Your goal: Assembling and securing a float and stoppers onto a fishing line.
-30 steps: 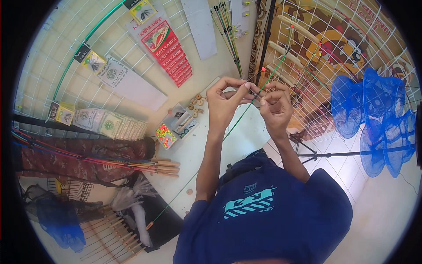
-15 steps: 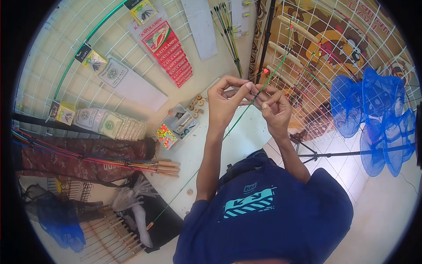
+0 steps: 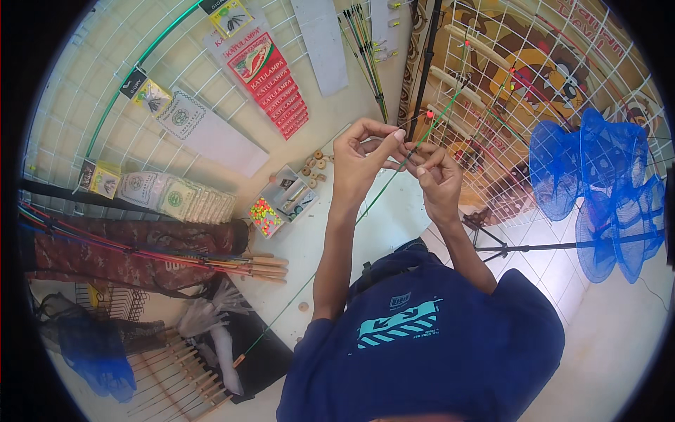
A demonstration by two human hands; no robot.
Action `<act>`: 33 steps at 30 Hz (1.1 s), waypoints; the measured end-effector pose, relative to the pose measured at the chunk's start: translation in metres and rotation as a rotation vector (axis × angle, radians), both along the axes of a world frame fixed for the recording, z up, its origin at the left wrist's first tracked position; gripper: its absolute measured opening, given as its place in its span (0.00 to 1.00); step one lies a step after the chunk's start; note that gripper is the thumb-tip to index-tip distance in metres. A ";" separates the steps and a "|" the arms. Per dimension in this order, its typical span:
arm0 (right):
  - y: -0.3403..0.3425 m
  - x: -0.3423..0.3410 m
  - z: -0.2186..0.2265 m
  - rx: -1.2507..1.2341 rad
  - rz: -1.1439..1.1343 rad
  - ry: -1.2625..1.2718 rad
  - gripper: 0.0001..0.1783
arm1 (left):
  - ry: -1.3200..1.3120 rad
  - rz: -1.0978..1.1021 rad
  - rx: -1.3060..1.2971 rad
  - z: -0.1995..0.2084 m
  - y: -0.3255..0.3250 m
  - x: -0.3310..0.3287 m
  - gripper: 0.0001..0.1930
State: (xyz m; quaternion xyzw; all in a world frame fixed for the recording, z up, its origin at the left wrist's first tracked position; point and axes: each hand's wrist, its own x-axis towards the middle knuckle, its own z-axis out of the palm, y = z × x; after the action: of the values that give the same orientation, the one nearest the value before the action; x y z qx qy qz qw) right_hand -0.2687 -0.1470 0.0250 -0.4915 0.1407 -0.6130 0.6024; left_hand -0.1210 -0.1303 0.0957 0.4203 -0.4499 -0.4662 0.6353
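Note:
My left hand [image 3: 360, 160] is raised in front of me, its thumb and fingers closed in a pinch. Beside it, my right hand [image 3: 441, 176] has its fingers curled, the fingertips close to those of the left. What each pinch holds is too small to make out. A slim green fishing rod [image 3: 383, 188] slants between the hands, from its cork handle at the lower left to its thin tip at the upper right. Just beyond my left fingertips is a small red bead-like piece [image 3: 429, 114] at the end of a thin stem; fingers hide the stem's lower end.
On the white table [image 3: 281, 306], a compartment box [image 3: 292, 197] holds bright beads, with round corks [image 3: 314, 166] behind. Several cork-handled rods [image 3: 267, 267] lie at left. Packets [image 3: 264, 77] hang on wire grid. Blue mesh nets [image 3: 598, 186] hang at right beside another grid [image 3: 520, 133].
The right hand has shifted slightly left. The red piece and the rod's upper part have moved a little to the right. The left hand stays nearly still.

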 end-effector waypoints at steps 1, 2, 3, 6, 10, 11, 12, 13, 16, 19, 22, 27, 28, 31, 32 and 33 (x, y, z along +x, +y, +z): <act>0.001 0.000 0.001 -0.001 -0.007 0.013 0.05 | 0.009 0.000 0.001 0.001 0.000 0.001 0.09; 0.002 0.000 0.001 -0.001 -0.014 0.027 0.04 | 0.018 0.001 0.002 0.002 0.001 0.001 0.09; 0.003 0.000 0.002 -0.001 -0.014 0.027 0.04 | 0.019 0.001 0.002 0.002 0.001 0.001 0.09; 0.004 -0.001 0.002 0.000 -0.003 0.042 0.04 | 0.016 0.027 0.002 0.001 0.000 0.000 0.09; 0.003 -0.001 0.001 -0.012 0.021 0.044 0.04 | 0.038 0.043 -0.019 -0.002 0.000 0.001 0.08; 0.003 -0.001 0.000 -0.022 0.035 0.034 0.04 | 0.047 0.052 -0.032 -0.002 0.000 0.001 0.08; 0.003 -0.002 -0.001 -0.023 0.036 0.034 0.04 | 0.047 0.053 -0.033 -0.003 0.000 0.002 0.08; 0.002 -0.003 -0.002 -0.002 0.059 0.033 0.04 | 0.031 0.050 -0.033 -0.005 -0.001 0.002 0.08; 0.002 -0.002 0.009 0.075 0.076 0.014 0.05 | -0.005 0.036 -0.023 -0.005 -0.001 0.001 0.08; -0.001 -0.001 0.031 0.121 0.027 0.068 0.07 | -0.039 0.020 -0.018 -0.007 0.000 -0.001 0.08; -0.013 -0.005 0.036 0.067 -0.061 0.263 0.07 | -0.067 0.030 0.009 -0.008 0.004 0.001 0.11; -0.028 0.003 0.048 0.056 -0.009 0.318 0.05 | -0.430 0.085 0.015 -0.006 0.034 0.022 0.17; -0.030 0.009 0.051 0.089 0.039 0.278 0.05 | -0.525 0.051 0.037 -0.008 0.043 0.031 0.16; -0.041 0.025 0.067 0.098 0.062 0.240 0.07 | -0.485 0.084 0.163 -0.009 0.068 0.051 0.14; -0.045 0.032 0.075 0.094 0.080 0.247 0.08 | -0.483 0.105 0.188 -0.008 0.079 0.059 0.14; -0.050 0.041 0.079 0.095 0.122 0.251 0.08 | -0.561 0.166 0.186 -0.007 0.090 0.067 0.15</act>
State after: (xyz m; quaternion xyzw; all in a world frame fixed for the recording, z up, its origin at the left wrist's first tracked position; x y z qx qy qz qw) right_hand -0.2280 -0.1970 0.1043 -0.5430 0.2137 -0.5017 0.6385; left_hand -0.0540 -0.0406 0.0884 0.6241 -0.5273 -0.3178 0.4811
